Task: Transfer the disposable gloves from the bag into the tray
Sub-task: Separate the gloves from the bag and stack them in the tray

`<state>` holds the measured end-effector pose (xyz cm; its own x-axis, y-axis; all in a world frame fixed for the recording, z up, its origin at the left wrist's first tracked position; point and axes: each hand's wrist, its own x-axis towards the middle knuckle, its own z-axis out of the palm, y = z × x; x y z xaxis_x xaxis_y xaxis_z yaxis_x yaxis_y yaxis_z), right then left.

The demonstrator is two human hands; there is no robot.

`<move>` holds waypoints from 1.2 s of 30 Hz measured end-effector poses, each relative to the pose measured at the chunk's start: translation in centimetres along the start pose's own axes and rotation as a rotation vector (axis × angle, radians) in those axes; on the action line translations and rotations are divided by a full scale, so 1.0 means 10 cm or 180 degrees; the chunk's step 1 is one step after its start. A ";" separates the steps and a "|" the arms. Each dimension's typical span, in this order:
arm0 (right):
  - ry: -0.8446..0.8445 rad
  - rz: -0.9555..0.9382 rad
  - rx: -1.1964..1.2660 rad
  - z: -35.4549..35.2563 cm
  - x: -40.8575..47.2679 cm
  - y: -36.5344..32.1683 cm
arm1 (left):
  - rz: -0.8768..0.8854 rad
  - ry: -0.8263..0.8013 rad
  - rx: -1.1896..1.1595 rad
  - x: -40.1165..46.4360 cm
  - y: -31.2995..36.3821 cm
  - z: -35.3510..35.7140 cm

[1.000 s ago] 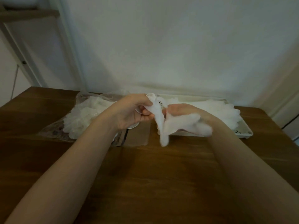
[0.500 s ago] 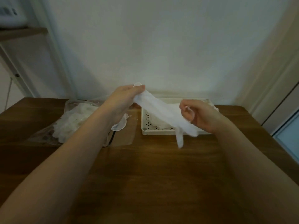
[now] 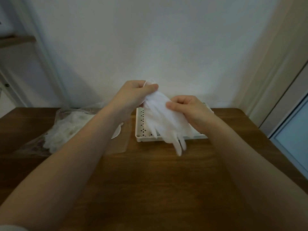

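A thin white disposable glove (image 3: 164, 124) hangs between both hands above the white perforated tray (image 3: 141, 129). My left hand (image 3: 133, 95) pinches its cuff at the top, raised above the tray's left end. My right hand (image 3: 188, 110) grips the glove's middle from the right, over the tray. The glove's fingers dangle past the tray's front rim. A clear plastic bag (image 3: 70, 130) holding several more gloves lies on the table to the left. Most of the tray's inside is hidden by the glove and my right hand.
The brown wooden table (image 3: 158, 180) carries everything. A clear flat flap of plastic (image 3: 121, 140) lies between bag and tray. A white wall stands right behind the table. A door frame and glass pane (image 3: 293, 135) are at the right, shelving at the far left.
The hands have come closer together. The glove, stretched out sideways before, now hangs bunched and fingers-down over the tray, with my left hand still raised and my right gripping higher up.
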<state>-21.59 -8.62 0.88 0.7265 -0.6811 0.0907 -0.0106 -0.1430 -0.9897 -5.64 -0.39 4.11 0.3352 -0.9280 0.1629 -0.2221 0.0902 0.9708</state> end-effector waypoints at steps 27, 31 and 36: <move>-0.0221 0.1063 -0.0481 -0.90 0.26 0.13 | -0.0719 -0.0420 -0.0249 0.52 -0.45 0.37; -0.0295 0.1035 0.0345 -1.19 0.30 0.28 | -0.0884 -0.0225 -0.0766 0.58 -0.55 0.36; -0.0167 0.1057 0.0031 -1.33 0.48 0.36 | -0.1019 -0.0282 -0.0775 0.66 -0.75 0.39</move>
<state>-27.28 -21.94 -0.73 0.7190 -0.6514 -0.2424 -0.2462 0.0876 -0.9653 -5.32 -8.60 -2.75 0.2697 -0.9496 -0.1597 0.1074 -0.1351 0.9850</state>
